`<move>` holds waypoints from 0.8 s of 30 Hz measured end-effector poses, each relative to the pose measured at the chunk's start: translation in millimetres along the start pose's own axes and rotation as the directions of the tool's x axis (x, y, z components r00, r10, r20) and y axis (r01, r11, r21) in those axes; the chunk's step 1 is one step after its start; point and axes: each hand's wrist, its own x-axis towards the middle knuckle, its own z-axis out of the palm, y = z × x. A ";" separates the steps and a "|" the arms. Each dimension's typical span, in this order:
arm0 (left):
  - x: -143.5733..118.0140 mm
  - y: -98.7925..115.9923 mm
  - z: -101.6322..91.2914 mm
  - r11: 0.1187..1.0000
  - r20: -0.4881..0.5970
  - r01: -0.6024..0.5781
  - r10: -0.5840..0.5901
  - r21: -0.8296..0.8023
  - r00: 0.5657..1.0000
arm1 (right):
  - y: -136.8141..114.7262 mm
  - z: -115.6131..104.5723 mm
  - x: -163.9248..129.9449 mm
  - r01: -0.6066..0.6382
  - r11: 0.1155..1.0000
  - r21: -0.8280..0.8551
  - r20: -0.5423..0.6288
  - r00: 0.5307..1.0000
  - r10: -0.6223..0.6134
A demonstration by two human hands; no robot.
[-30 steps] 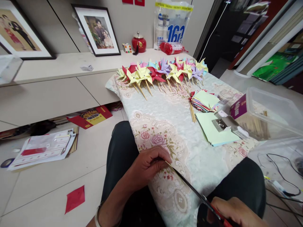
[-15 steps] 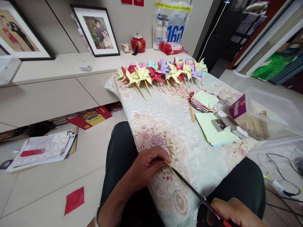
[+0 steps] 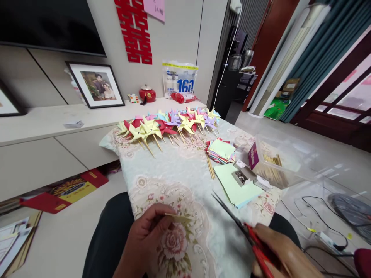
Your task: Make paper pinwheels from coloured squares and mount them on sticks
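Observation:
My left hand (image 3: 152, 229) pinches a pale yellow piece of paper (image 3: 181, 218) between thumb and fingers, over the near end of the flowered tablecloth (image 3: 199, 227). In my right hand (image 3: 278, 247) is a pair of scissors (image 3: 246, 231) with red handles and dark blades. The blades point up and left, slightly parted, and are apart from the paper. Beyond my hands, several paper pinwheels (image 3: 185, 123) on wooden sticks lie along the table's far end. A stack of coloured paper squares (image 3: 222, 150) lies to the right, with a few loose sticks (image 3: 210, 168) beside it.
Light green sheets (image 3: 226, 177) lie at the table's right, under a small open box of metal fasteners (image 3: 242, 177). A clear plastic bin (image 3: 292, 166) with wooden sticks stands at the right edge. Cables (image 3: 315, 212) run over the floor there. A cabinet (image 3: 81, 127) stands beyond the table.
The scissors have moved away from the paper, to the right, and their blades have parted slightly. My left hand keeps the paper. The view has tilted up and turned right.

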 end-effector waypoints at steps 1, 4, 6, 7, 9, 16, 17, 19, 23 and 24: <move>5.0 1.0 3.0 0.999 -0.026 0.036 -0.036 -0.026 0.999 | -0.2 -3.9 6.4 -0.058 0.993 -0.104 -0.029 0.998 0.055; 25.2 6.2 15.2 0.987 -0.070 0.125 -0.132 -0.100 0.989 | 5.3 -4.9 31.5 -0.233 0.895 -0.380 -0.135 0.971 0.196; 43.8 11.5 25.5 0.984 -0.099 0.114 -0.128 -0.134 0.987 | 10.8 -0.6 48.8 -0.321 0.812 -0.488 -0.204 0.946 0.251; 54.6 14.4 31.3 0.983 -0.113 0.105 -0.123 -0.149 0.986 | 13.1 1.7 56.2 -0.349 0.781 -0.518 -0.231 0.936 0.265; 77.7 19.5 44.0 0.976 -0.125 0.088 -0.115 -0.201 0.986 | 16.4 5.3 67.0 -0.377 0.748 -0.546 -0.268 0.925 0.270; 137.3 12.1 85.8 0.930 -0.121 0.045 -0.095 -0.366 0.988 | 22.5 7.5 72.6 -0.373 0.736 -0.565 -0.253 0.927 0.275; 140.7 7.8 88.2 0.926 -0.122 0.047 -0.099 -0.374 0.988 | 22.1 7.4 72.7 -0.366 0.740 -0.565 -0.238 0.931 0.278; 144.4 -1.0 89.4 0.923 -0.114 0.059 -0.110 -0.380 0.987 | 19.5 7.4 74.4 -0.367 0.736 -0.569 -0.207 0.930 0.304; 145.4 -14.0 83.8 0.919 -0.096 0.107 -0.154 -0.378 0.983 | 10.7 5.5 80.8 -0.410 0.691 -0.595 -0.165 0.904 0.394; 145.1 -15.8 82.5 0.919 -0.094 0.116 -0.162 -0.377 0.982 | 8.5 4.1 81.8 -0.409 0.689 -0.598 -0.148 0.902 0.406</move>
